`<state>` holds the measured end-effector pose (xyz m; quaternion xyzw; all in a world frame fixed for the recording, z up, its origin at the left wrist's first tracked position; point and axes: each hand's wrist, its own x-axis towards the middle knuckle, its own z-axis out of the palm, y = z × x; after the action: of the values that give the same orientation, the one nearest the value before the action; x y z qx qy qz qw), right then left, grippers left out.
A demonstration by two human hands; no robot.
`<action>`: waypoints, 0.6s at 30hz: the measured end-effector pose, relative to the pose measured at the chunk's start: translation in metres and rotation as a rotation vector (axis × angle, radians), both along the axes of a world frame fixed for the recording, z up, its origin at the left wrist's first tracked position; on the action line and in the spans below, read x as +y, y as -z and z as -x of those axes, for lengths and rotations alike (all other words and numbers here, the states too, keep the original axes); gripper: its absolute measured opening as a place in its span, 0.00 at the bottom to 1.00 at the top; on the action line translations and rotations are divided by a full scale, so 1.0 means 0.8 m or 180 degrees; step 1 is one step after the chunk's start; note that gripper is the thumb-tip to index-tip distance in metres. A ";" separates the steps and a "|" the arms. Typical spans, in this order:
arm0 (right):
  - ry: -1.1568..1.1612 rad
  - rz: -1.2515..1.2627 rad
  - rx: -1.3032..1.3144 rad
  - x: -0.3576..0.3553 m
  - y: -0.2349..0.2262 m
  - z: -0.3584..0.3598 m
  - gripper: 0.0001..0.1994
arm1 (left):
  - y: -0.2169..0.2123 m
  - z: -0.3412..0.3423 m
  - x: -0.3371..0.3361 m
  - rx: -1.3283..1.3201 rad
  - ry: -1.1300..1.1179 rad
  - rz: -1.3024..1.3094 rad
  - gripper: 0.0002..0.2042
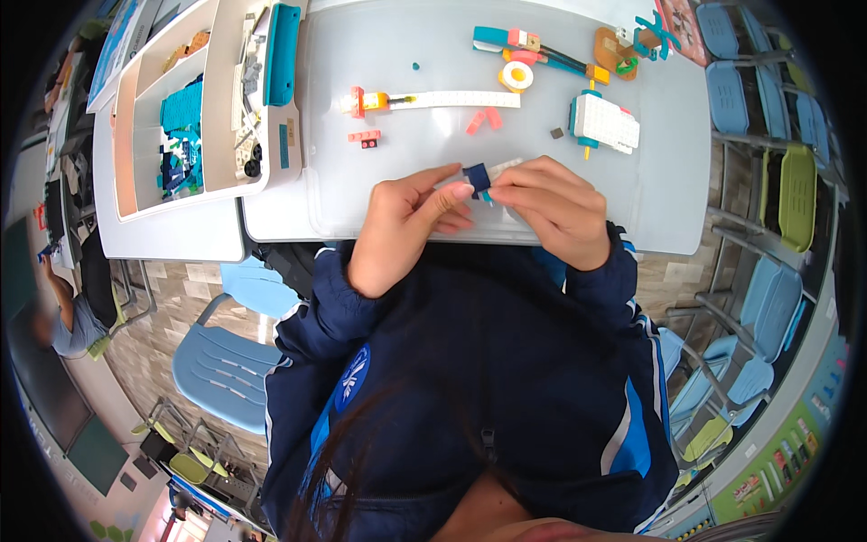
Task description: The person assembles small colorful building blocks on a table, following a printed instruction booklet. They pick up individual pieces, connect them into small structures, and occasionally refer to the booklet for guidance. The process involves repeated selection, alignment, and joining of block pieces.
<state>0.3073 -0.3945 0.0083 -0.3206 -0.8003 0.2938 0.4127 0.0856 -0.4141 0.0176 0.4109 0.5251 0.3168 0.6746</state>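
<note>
Near the front edge of the table, my left hand [405, 221] pinches a dark blue toy brick [476, 178] between thumb and fingers. My right hand [564, 206] is closed on a whitish piece [506, 167] that meets the blue brick; its fingers partly cover the joint. A bit of teal shows under the blue brick. Beyond my hands lie a long white studded strip [465, 99] with yellow and coral bricks at its left end, loose coral bricks [485, 119], and a small coral piece [365, 137]. To the right sits a white block assembly [607, 124] with teal parts.
A divided white storage box [291, 131] holding sorted bricks stands at the left. Farther back are a teal-and-black strip assembly [555, 56], a white-and-yellow ring [517, 77] and a brown-and-green build [617, 51]. Blue chairs [226, 375] surround the table; another person [77, 316] is at far left.
</note>
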 end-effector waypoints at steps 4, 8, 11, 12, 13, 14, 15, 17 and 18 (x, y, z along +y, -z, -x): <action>0.0249 -0.0232 -0.0278 -0.001 0.015 0.007 0.11 | -0.002 -0.002 0.022 0.1431 -0.0135 -0.1188 0.16; 0.0193 -0.0183 -0.0256 0.004 0.005 0.007 0.12 | 0.005 -0.018 0.052 0.2139 -0.0080 -0.2051 0.15; 0.0546 -0.0386 -0.0378 0.015 -0.007 -0.002 0.16 | 0.018 -0.026 0.067 0.2195 0.0009 -0.2524 0.14; 0.0626 -0.0431 -0.0472 0.022 -0.009 -0.003 0.17 | 0.022 -0.027 0.070 0.2171 0.0036 -0.2596 0.13; 0.0704 -0.0475 -0.0565 0.032 -0.011 -0.003 0.18 | 0.023 -0.028 0.072 0.2149 0.0060 -0.2667 0.12; 0.0803 -0.0503 -0.0667 0.040 -0.010 -0.002 0.20 | 0.023 -0.029 0.074 0.2124 0.0069 -0.2615 0.12; 0.0753 -0.0468 -0.0726 0.046 -0.006 -0.001 0.20 | 0.023 -0.030 0.075 0.2101 0.0076 -0.2563 0.11; 0.0633 -0.0404 -0.0836 0.053 0.008 0.001 0.20 | 0.021 -0.031 0.076 0.2046 0.0111 -0.2459 0.10; 0.0635 -0.0334 -0.0911 0.052 0.012 0.002 0.19 | 0.021 -0.031 0.075 0.2013 0.0141 -0.2408 0.09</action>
<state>0.3058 -0.3532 -0.0013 -0.4150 -0.8294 0.1606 0.3379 0.1103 -0.3541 0.0011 0.7140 0.5435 0.3306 0.2923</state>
